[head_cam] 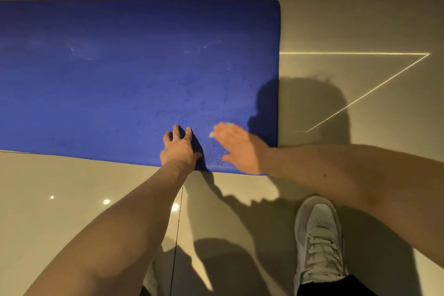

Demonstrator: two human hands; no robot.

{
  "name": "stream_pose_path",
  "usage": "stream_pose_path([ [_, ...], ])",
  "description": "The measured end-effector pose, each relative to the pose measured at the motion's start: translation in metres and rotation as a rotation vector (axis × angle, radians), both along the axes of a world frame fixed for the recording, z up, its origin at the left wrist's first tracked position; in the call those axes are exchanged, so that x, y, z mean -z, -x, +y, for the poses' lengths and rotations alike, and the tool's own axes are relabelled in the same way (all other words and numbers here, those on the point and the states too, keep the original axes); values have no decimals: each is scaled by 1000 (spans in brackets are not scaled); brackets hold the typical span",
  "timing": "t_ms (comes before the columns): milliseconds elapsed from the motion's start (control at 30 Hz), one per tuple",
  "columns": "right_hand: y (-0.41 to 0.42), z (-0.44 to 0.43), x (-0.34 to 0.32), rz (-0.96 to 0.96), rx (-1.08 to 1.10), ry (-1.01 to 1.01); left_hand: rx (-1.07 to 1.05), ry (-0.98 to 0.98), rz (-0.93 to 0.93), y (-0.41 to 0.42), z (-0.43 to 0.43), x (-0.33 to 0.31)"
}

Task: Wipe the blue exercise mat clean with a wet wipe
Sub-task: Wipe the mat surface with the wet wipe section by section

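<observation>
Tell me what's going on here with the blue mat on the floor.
A person is leaning over a blue exercise mat laid flat on a tiled floor. The right hand, blurred, presses a whitish wet wipe flat against the mat near its near right corner. The left hand rests on the mat's near edge beside it, bracing. A white sneaker stands on the floor just off the mat.

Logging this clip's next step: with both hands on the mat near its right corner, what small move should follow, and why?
Probably slide the right hand, flat on the wet wipe, away across the mat toward its far edge: faint pale marks show farther out, and the left hand braces the near edge.
</observation>
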State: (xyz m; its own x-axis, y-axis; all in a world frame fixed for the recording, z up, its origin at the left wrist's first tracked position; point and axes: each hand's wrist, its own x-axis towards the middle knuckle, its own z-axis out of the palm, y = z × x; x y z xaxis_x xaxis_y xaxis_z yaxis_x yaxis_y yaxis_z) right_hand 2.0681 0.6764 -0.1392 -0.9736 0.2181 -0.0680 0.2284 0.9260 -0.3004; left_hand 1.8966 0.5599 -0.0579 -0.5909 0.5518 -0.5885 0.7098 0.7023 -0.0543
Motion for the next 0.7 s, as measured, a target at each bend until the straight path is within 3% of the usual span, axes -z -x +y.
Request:
stream_pose_path([
  [133,-7,74,-9,-74,352,35,-1,-17,-11,0,-1,1],
  [200,-2,76,-12,-104,413,15,-1,-15,-11,0,-1,0],
  [333,8,17,-3,-78,157,-170,2,-8,-9,0,0,0],
  [433,-1,-27,3,43,-91,-184,4,-2,4,0,0,-1],
  [500,-1,-25,3,5,-187,-189,7,-1,13,1,1,0],
  [567,11,0,-2,-17,-159,-153,15,-4,15,0,1,1],
  [700,37,74,-10,-81,154,-63,21,-18,7,1,-1,1],
])
